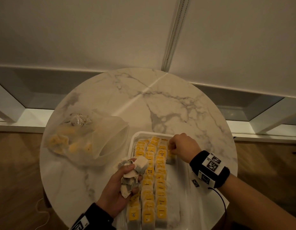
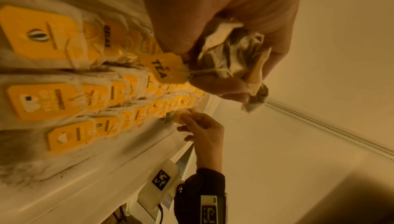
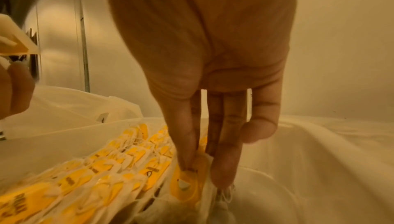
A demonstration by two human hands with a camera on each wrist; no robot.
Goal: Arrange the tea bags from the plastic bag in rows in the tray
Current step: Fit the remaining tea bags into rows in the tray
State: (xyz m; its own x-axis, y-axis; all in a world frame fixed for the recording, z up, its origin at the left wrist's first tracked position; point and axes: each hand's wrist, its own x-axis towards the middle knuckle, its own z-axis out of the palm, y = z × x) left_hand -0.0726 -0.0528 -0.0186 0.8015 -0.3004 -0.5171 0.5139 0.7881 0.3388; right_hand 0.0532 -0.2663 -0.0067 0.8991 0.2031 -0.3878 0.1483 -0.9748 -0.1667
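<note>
A white tray [image 1: 181,196] holds three long rows of tea bags [image 1: 150,180] with yellow tags. My right hand [image 1: 173,149] is at the tray's far end and pinches one tea bag [image 1: 170,158] at the head of a short fourth row on the right. In the right wrist view my thumb and fingers [image 3: 224,168] pinch that tea bag [image 3: 187,185] by its top edge. My left hand [image 1: 134,173] hovers at the tray's left edge and grips a crumpled bunch of tea bags [image 1: 141,163]. A yellow tag [image 2: 164,69] dangles from the bunch [image 2: 230,55].
The translucent plastic bag [image 1: 80,140] lies open on the round marble table [image 1: 160,100], left of the tray, with more tea bags inside. The tray's right strip [image 3: 298,151] is bare. A wall and a window ledge stand behind the table.
</note>
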